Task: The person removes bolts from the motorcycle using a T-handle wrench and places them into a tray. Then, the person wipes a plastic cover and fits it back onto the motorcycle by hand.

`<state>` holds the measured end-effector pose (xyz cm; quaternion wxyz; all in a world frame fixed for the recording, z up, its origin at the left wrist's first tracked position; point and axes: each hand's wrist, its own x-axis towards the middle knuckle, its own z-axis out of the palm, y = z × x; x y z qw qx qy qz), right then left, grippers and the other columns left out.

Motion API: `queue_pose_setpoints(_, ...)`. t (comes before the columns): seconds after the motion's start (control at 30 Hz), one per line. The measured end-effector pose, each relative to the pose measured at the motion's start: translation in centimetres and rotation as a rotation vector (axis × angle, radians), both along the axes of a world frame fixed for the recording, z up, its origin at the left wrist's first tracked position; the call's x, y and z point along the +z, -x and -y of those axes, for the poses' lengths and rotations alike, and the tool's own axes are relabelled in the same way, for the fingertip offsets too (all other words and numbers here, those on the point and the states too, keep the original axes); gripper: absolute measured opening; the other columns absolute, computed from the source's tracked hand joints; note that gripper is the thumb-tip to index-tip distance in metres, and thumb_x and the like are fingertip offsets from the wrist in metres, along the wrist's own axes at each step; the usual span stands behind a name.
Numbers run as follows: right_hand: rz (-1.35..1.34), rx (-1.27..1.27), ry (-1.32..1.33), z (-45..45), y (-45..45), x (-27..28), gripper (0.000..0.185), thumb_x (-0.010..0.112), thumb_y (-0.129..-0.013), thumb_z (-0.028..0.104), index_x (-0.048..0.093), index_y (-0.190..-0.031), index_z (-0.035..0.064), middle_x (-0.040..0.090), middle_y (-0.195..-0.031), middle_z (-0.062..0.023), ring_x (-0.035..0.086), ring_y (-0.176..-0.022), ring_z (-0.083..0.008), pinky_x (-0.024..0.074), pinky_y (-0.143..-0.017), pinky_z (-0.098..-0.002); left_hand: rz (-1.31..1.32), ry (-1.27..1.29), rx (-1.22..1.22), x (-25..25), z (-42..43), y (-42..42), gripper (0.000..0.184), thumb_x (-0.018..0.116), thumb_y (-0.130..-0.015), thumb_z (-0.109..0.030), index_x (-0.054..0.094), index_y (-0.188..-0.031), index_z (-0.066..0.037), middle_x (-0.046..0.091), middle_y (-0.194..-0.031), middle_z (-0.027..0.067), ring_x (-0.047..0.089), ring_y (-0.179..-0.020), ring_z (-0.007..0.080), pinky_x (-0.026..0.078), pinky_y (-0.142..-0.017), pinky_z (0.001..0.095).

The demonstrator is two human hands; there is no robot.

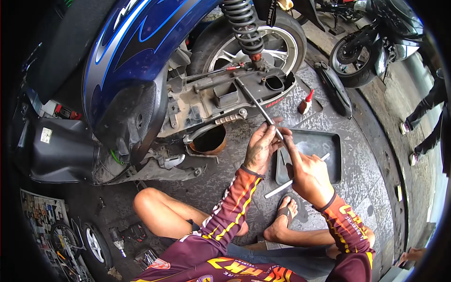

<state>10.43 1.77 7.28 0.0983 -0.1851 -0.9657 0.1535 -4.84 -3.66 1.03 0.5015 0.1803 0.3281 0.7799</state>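
My left hand (261, 149) is closed round a long, slim metal rod (253, 101). The rod slants up and away, its far end over the grey engine casing (202, 101) of the blue motorbike; whether it touches the casing, I cannot tell. At the rod's near end is my right hand (310, 176), index finger stretched along it and other fingers curled. What the curled fingers grip is partly hidden. Below both hands lies a black tray (333, 164), with a white bar (278, 189) lying across it, passing behind my right hand.
A red-capped bottle (305, 104) stands beyond the tray, beside a long black cover (334, 89). Behind the casing are a wheel (293, 40) and a coil spring (242, 26). A rusty bowl (209, 141) sits beneath the casing. A power tool (117, 239) lies lower left.
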Motion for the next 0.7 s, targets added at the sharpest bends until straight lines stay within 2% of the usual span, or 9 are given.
queue_pose_setpoints(0.1,0.131,0.082,-0.102,-0.8,-0.1,-1.1,0.087,0.062,-0.072,0.004,0.016,-0.146,-0.0027,0.062,-0.082,-0.0147,0.061,-0.068,-0.0305,0.0466,-0.064,-0.0392,0.044,-0.078,-0.028,-1.1,-0.1,0.2,0.038,0.047,-0.097,-0.022,0.045,-0.130,-0.001,0.062,-0.099,0.0104,0.060,-0.096,0.0209,0.047,-0.088,0.0343)
queue_pose_setpoints(0.27,0.134,0.096,-0.099,-0.4,0.4,-0.3,0.091,0.063,-0.071,0.006,0.013,-0.146,-0.0033,0.061,-0.081,-0.0161,0.063,-0.067,-0.0326,0.0497,-0.063,-0.0407,0.105,-0.207,-0.066,-1.8,-0.2,0.4,0.043,0.046,-0.097,-0.021,0.040,-0.134,0.001,0.061,-0.104,0.0109,0.059,-0.100,0.0218,0.046,-0.093,0.0371)
queue_pose_setpoints(0.37,0.215,0.100,-0.028,0.4,1.1,1.2,0.094,0.065,-0.070,0.009,0.011,-0.146,-0.0036,0.062,-0.082,-0.0180,0.063,-0.062,-0.0346,0.0502,-0.057,-0.0426,0.086,-0.058,0.201,-1.5,0.6,-0.7,0.045,0.040,-0.099,-0.028,0.041,-0.134,0.000,0.059,-0.114,0.0147,0.057,-0.105,0.0235,0.043,-0.096,0.0399)
queue_pose_setpoints(0.43,0.220,0.120,-0.051,0.9,1.4,2.3,0.096,0.067,-0.068,0.011,0.012,-0.146,-0.0042,0.062,-0.080,-0.0184,0.063,-0.058,-0.0333,0.0494,-0.051,-0.0414,0.258,-0.245,0.446,-2.2,2.1,-2.1,0.047,0.038,-0.099,-0.036,0.046,-0.131,-0.002,0.059,-0.109,0.0135,0.056,-0.105,0.0257,0.042,-0.096,0.0423)
queue_pose_setpoints(0.5,0.316,0.148,-0.144,1.0,1.9,3.6,0.093,0.065,-0.068,0.012,0.015,-0.144,-0.0076,0.062,-0.077,-0.0177,0.063,-0.054,-0.0314,0.0487,-0.049,-0.0405,0.445,-0.500,0.373,-3.0,4.4,-3.7,0.049,0.035,-0.098,-0.044,0.051,-0.125,-0.006,0.058,-0.096,0.0111,0.055,-0.094,0.0264,0.042,-0.092,0.0423)
queue_pose_setpoints(0.53,0.329,0.151,-0.157,0.9,2.1,4.0,0.093,0.065,-0.068,0.012,0.015,-0.144,-0.0076,0.062,-0.077,-0.0177,0.063,-0.054,-0.0314,0.0487,-0.049,-0.0405,0.512,-0.640,0.290,-2.5,4.7,-4.3,0.052,0.026,-0.099,-0.047,0.056,-0.115,-0.008,0.055,-0.080,0.0102,0.052,-0.085,0.0268,0.041,-0.087,0.0430)
queue_pose_setpoints(0.57,0.360,0.177,-0.226,0.8,2.3,4.5,0.091,0.063,-0.069,0.012,0.016,-0.143,-0.0093,0.062,-0.076,-0.0174,0.062,-0.053,-0.0307,0.0484,-0.048,-0.0404,0.544,-0.596,0.262,-2.1,4.7,-4.9,0.055,0.026,-0.098,-0.051,0.059,-0.108,-0.008,0.052,-0.072,0.0076,0.049,-0.078,0.0233,0.041,-0.080,0.0405)
queue_pose_setpoints(0.63,0.361,0.228,-0.318,0.5,2.5,4.7,0.088,0.060,-0.069,0.011,0.017,-0.142,-0.0129,0.062,-0.071,-0.0168,0.062,-0.051,-0.0302,0.0481,-0.047,-0.0402,0.746,-0.639,0.142,-2.8,4.2,-5.7,0.056,0.028,-0.098,-0.054,0.061,-0.099,-0.008,0.048,-0.067,0.0050,0.046,-0.074,0.0214,0.041,-0.077,0.0387)
queue_pose_setpoints(0.7,0.382,0.278,-0.267,0.0,2.9,6.3,0.090,0.061,-0.068,0.012,0.017,-0.143,-0.0109,0.061,-0.068,-0.0160,0.062,-0.051,-0.0294,0.0481,-0.046,-0.0395,0.999,-0.667,0.017,-4.4,3.8,-6.4,0.054,0.033,-0.096,-0.055,0.061,-0.088,-0.009,0.045,-0.062,0.0027,0.042,-0.072,0.0186,0.038,-0.073,0.0356)
